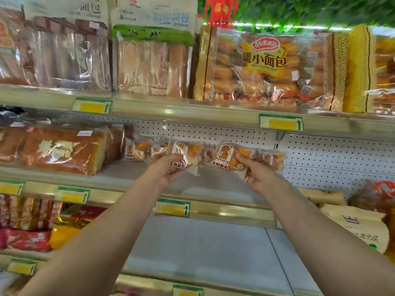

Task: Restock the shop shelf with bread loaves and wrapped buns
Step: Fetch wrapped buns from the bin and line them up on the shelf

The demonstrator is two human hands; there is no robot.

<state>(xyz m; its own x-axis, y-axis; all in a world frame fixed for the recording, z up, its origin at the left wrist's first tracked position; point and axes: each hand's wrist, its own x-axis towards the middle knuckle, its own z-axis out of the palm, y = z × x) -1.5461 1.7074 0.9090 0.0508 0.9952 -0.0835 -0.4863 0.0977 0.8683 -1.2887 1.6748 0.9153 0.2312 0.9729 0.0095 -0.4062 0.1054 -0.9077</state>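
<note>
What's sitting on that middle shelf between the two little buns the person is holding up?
Between the left-hand bun and the right-hand bun, the head view shows one more small wrapped bun standing behind, against the pegboard.

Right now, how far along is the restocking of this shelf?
Partly done. Several wrapped buns already stand along the back of the middle shelf, beside the bread loaves. In hand: the left hand and right hand each hold one bun. Left: the middle shelf's front and the lower shelf are mostly bare.
</note>
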